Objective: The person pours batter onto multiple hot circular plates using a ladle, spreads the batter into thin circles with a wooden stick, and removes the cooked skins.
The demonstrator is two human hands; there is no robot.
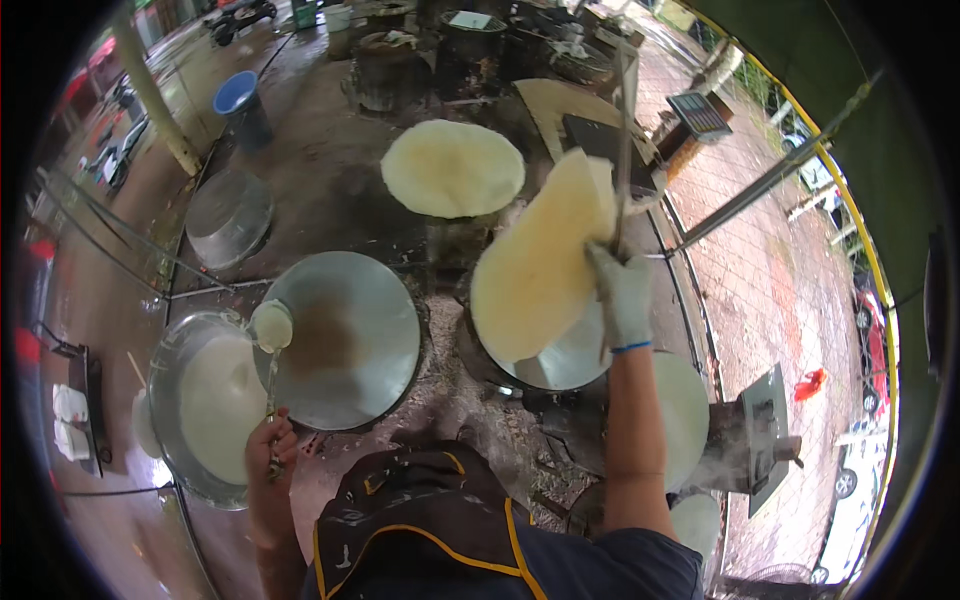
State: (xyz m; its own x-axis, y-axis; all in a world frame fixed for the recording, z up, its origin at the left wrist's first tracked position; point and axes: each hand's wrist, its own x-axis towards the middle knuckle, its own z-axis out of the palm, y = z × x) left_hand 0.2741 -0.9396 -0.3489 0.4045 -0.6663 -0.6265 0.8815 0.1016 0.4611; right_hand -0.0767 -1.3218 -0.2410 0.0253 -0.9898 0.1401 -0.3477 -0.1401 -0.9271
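My left hand [271,448] grips the handle of a metal ladle [273,379]. Its bowl is full of pale batter [272,327], between the rim of a metal basin [166,420] of white batter [221,405] and the left round griddle [390,330]. That griddle's plate bears a brownish patch. My gloved right hand [624,296] is closed around a long thin tool [622,165] that points away from me. Beside it, a large thin pale-yellow flatbread [534,277] hangs partly raised over the right griddle [574,360]. How the tool meets the flatbread is unclear.
Another round flatbread [453,169] lies beyond the griddles. An upturned metal basin [229,217] and a bin with a blue top [244,109] stand to the left. A pale round plate [679,420] is near my right arm, with steam beside it. A scale [699,116] stands at upper right.
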